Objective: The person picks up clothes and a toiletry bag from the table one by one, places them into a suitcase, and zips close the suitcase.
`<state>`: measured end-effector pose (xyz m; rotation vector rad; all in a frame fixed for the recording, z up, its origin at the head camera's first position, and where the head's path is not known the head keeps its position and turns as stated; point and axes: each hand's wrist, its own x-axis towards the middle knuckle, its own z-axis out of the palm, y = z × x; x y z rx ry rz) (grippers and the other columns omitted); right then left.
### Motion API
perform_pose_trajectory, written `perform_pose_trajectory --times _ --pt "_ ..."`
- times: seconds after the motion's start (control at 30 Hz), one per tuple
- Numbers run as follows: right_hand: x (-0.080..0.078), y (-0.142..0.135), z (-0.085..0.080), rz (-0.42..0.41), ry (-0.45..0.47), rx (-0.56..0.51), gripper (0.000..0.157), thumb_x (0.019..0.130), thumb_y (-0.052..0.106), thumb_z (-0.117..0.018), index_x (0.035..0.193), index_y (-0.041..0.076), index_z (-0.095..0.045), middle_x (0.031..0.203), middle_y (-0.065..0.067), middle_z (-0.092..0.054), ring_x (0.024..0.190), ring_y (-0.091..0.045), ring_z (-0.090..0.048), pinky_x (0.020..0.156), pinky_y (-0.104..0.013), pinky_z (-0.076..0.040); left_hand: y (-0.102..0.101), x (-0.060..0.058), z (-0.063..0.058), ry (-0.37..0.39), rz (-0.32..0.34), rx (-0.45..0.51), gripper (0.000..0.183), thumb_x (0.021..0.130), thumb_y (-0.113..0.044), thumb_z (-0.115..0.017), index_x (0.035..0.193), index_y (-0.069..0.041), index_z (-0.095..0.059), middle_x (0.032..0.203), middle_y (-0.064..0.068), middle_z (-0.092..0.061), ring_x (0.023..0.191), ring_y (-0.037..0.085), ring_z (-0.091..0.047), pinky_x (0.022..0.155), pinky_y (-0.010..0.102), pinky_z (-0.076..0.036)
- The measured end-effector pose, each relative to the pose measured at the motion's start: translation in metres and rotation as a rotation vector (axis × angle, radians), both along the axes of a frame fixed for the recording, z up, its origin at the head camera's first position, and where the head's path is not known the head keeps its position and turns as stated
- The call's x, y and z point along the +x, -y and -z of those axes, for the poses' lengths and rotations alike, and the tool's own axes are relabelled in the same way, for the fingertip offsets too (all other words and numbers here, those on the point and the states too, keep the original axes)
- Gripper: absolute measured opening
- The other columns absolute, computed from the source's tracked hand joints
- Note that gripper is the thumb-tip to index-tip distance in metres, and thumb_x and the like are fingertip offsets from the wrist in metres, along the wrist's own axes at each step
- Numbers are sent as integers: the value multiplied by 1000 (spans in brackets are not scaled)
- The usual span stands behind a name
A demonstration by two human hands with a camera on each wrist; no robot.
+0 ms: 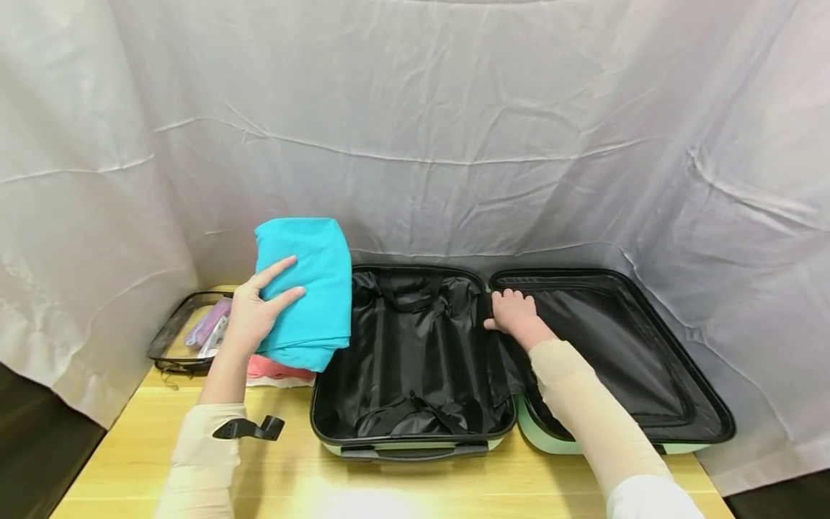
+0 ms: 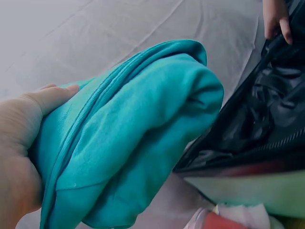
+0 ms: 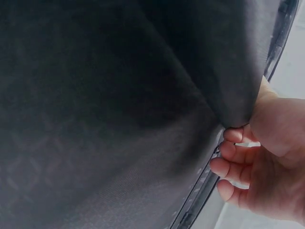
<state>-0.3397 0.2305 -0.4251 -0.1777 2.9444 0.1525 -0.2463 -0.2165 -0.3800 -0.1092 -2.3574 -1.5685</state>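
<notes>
A folded turquoise garment (image 1: 311, 288) is held up by my left hand (image 1: 254, 310), beside the left rim of an open suitcase (image 1: 415, 346). In the left wrist view its soft folds (image 2: 143, 124) hang out past the thumb, and part of the hand is behind the cloth. My right hand (image 1: 514, 313) is at the middle of the suitcase, where the two halves meet. The right wrist view shows its curled fingers (image 3: 231, 169) pinching black lining fabric (image 3: 119, 119), which is drawn into creases toward them. Both suitcase halves have black linings and pale green shells.
Left of the suitcase lies a clear, black-edged pouch (image 1: 188, 353) with purple and white items. Coral and white folded clothes (image 1: 279, 371) sit under the raised garment. All rests on a wooden table (image 1: 311, 476), with a grey curtain (image 1: 415, 130) behind.
</notes>
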Motion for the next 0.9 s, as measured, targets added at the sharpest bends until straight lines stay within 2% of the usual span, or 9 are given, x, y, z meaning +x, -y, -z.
perform_pose_trajectory --times 0.13,0.3,0.6,0.8,0.9 --pt "-1 1 -1 -4 6 -2 68 92 44 -64 135 -4 -43 136 -31 -44 125 -48 -43 103 -61 -37 -9 2 -2 9 17 41 55 84 -40 -75 136 -37 -57 154 9 -41 140 31 -39 111 55 -35" --pt "-3 0 0 1 6 -9 68 92 44 -64 135 -4 -44 136 -31 -45 125 -48 -43 102 -61 -38 -25 1 0 -9 43 63 55 83 -40 -76 135 -35 -59 152 9 -43 139 30 -42 111 54 -36" --pt "-2 -2 1 -13 9 -12 68 91 42 -65 135 -6 -45 134 -33 -47 123 -50 -45 99 -61 -40 -52 -7 16 16 84 65 54 82 -45 -75 133 -41 -58 152 5 -45 135 31 -47 107 54 -41" --pt "-2 -1 1 -29 -2 -13 67 91 42 -66 133 -7 -47 133 -32 -49 121 -50 -46 98 -61 -41 -65 -10 26 -15 165 52 51 86 -39 -74 135 -35 -58 152 5 -43 137 32 -44 109 55 -39" --pt "-3 0 0 -31 3 -12 67 91 42 -66 133 -7 -47 134 -32 -48 122 -50 -46 98 -61 -41 -69 -9 31 -23 185 28 50 87 -38 -72 135 -34 -58 152 6 -43 137 32 -44 109 55 -39"
